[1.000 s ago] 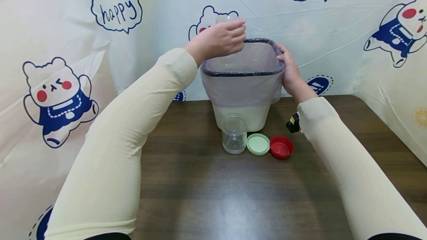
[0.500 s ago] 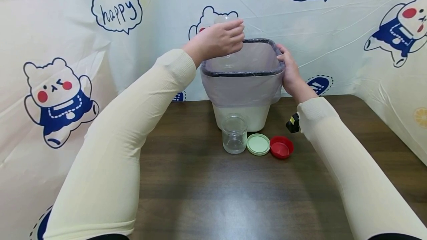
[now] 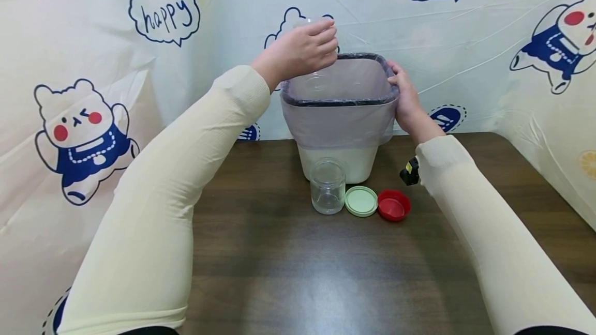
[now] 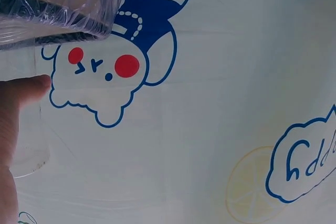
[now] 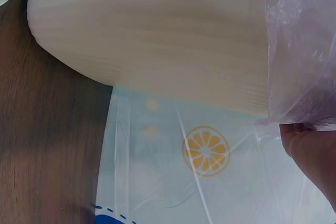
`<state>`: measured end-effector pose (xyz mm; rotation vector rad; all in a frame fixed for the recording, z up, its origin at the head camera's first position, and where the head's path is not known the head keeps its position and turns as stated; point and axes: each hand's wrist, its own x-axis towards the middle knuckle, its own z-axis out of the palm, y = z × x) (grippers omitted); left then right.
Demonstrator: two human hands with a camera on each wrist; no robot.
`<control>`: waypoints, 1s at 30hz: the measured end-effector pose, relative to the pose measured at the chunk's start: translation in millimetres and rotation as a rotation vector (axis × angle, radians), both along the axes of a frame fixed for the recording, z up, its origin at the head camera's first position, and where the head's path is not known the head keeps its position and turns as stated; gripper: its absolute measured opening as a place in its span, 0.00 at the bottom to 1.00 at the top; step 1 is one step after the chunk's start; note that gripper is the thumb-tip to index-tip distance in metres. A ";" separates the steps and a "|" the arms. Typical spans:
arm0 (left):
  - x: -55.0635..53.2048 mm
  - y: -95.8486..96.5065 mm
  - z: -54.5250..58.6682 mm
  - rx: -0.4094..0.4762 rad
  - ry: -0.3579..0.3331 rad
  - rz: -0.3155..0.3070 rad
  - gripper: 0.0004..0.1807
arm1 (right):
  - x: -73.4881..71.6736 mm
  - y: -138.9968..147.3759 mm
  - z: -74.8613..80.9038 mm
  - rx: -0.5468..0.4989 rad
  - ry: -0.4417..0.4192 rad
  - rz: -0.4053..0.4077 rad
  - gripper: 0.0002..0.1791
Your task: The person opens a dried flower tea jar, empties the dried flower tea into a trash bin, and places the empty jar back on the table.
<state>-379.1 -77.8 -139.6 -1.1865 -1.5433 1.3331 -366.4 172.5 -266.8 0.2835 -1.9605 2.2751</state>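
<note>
My left hand [image 3: 302, 49] is raised over the left side of the bin and grips a clear jar [image 4: 32, 148], most of which the hand hides. The jar's rounded base points up, its mouth toward the bin. Around the bin [image 3: 344, 162], off-white, a see-through liner [image 3: 337, 125] is folded over the dark rim. On the right side, my right hand [image 3: 406, 94] holds the rim and liner, thumb on the near side. An uncapped glass jar [image 3: 328, 190] stands upright just before the bin, with a pale green lid [image 3: 361, 201] beside it.
A red lid [image 3: 393, 205] lies hollow side up at the right of the green one. The brown wooden table [image 3: 298, 268] meets a printed cloth backdrop [image 3: 233, 25] behind the bin. A small black device [image 3: 410, 171] sits at the right cuff.
My left hand has risen slightly and shifted a little left with the clear jar, of which less shows above the fingers. The right hand keeps its hold on the rim.
</note>
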 end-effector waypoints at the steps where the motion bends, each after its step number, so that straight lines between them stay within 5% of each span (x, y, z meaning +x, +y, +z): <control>1: -0.1 -0.6 0.2 0.009 -0.010 -0.004 0.20 | -0.2 0.1 -0.3 0.000 0.001 -0.001 0.33; 17: 3.9 -14.3 6.4 0.100 -0.069 0.033 0.24 | 0.7 0.8 0.6 0.009 0.002 0.007 0.32; 30: 6.0 -26.0 6.6 0.263 -0.064 -0.024 0.20 | 0.8 0.8 1.1 -0.002 -0.009 0.014 0.32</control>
